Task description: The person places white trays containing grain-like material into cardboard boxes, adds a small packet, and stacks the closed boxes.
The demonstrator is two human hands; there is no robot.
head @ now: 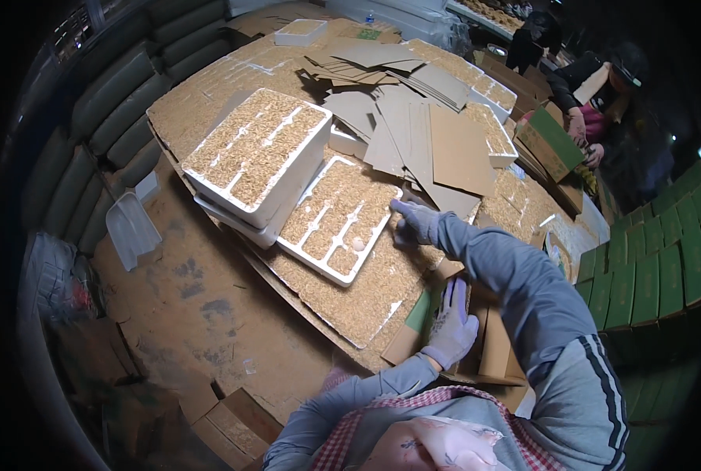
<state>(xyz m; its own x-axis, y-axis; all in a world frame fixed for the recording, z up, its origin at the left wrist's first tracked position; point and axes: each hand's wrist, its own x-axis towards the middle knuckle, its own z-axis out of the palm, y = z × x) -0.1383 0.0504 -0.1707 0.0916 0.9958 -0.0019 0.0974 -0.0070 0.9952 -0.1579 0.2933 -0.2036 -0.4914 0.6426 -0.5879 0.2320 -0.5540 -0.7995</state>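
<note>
My left hand (451,327), in a grey and purple glove, rests flat on the edge of an open cardboard box (494,347) with green printing. Farther forward, my right hand (415,221), gloved alike, is at the near right edge of a white foam tray (350,277) filled with husk-like material. Whether its fingers grip anything is not clear. A small pale round thing (358,244) lies on the husks in that tray. Left of it stands a stack of white foam boxes (256,153), the top one filled with the same husks.
Loose cardboard sheets (406,135) lie heaped beyond the tray. At the right are stacked green cartons (650,277). Two co-workers are at the upper right, one handling a green box (547,144). Full sacks (115,100) line the left, near a white scoop (131,226) on the floor.
</note>
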